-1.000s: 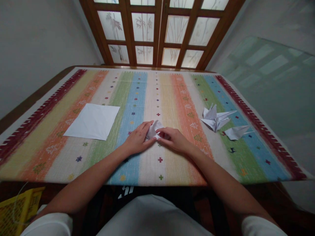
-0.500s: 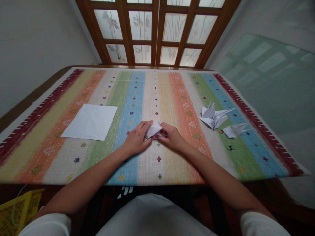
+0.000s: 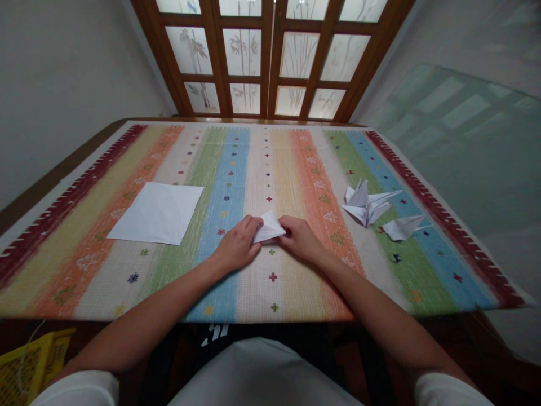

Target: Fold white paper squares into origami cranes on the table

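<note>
A striped cloth (image 3: pixel 291 293) covers the worktop (image 3: pixel 54 186) before a frosted glass door (image 3: pixel 270 62), and at the cloth's centre the left hand (image 3: pixel 235 245) and right hand (image 3: pixel 300 239) rest, fingers (image 3: pixel 249 228) closed on a folded white paper (image 3: pixel 268 228) between them.

Striped tablecloth (image 3: pixel 253 282): maroon, orange, green, blue and cream bands, small multicoloured crosses. Folded paper (image 3: pixel 269 227): plain white. Frosted door panes (image 3: pixel 243 51): grey bamboo pattern.

Place: you're in a room of a home.
Doors: facing you, wood-framed frosted-glass doors (image 3: pixel 267 56) patterned with bamboo.
Furnishing: a wooden table (image 3: pixel 63 189) under a striped woven cloth (image 3: pixel 253 169).
</note>
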Motion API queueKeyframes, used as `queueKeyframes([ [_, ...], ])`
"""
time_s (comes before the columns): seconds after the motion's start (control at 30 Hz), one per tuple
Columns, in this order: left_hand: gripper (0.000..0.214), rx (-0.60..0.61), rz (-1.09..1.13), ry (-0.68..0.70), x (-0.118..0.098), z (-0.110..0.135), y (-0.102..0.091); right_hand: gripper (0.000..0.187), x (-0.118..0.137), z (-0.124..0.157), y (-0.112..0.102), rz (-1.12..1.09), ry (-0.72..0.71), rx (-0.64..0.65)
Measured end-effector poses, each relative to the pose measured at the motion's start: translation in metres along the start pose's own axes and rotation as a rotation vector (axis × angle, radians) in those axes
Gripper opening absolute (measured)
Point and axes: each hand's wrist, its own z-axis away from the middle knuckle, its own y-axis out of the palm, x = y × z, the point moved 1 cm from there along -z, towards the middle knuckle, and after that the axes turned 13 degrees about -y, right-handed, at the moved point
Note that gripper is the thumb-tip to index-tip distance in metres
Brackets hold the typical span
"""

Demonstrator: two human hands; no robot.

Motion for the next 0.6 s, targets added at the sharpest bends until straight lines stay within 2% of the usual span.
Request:
queueKeyframes([
  [0.07,0.036,-0.003,-0.004,0.018,0.001,-0.001,-0.001,0.004,0.0,0.0,-0.005,0.017,-0.029,-0.047],
  [0.23,0.034,-0.027,0.022,0.031,0.007,-0.004,-0.005,0.014,0.004,0.002,-0.018,0.136,-0.152,-0.14],
  [0.43,0.029,-0.055,0.058,-0.036,0.015,-0.007,-0.005,0.023,0.004,0.005,-0.015,0.148,-0.224,0.047],
  [0.6,0.025,-0.07,0.104,-0.054,0.02,-0.009,-0.009,0.019,0.011,0.007,-0.015,0.341,-0.244,0.143],
])
